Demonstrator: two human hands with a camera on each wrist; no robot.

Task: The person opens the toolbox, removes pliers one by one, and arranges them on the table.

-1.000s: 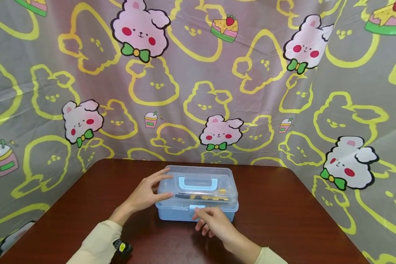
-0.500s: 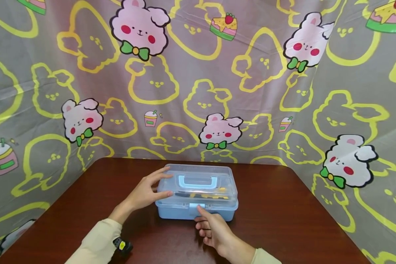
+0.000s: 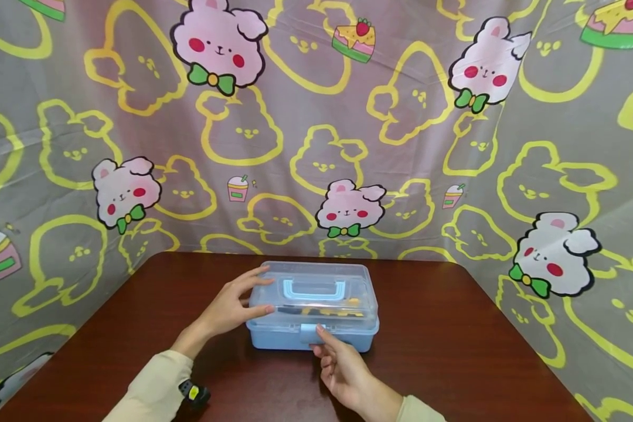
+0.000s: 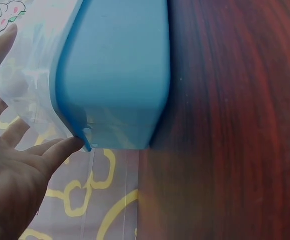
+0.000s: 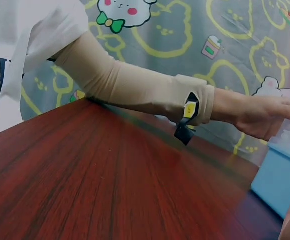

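The blue box (image 3: 266, 340) sits mid-table, toward the far edge of the table (image 3: 443, 346), with its lid (image 3: 322, 269) down. Side edges run well apart from it, so red-brown wood stretches left and right; between box and far edge the strip is narrower. My left hand (image 3: 232, 305) is spread along the lid's left end. My right hand (image 3: 345, 375) comes in at the front, thumb on the latch (image 3: 308, 334), the other fingers curled below; I cannot tell whether they pinch it.

The wood is glossy and streaked with dark grain. Grey cloth (image 3: 306, 105) with rabbits and yellow outlines hangs behind and on both sides.

From my head I see the handle (image 3: 313, 295) and yellow things (image 3: 343, 312) through the lid. Only my left wrist shows the box's end wall close up, a fingertip at its rim; only my right wrist shows my white shirt (image 5: 55, 30).
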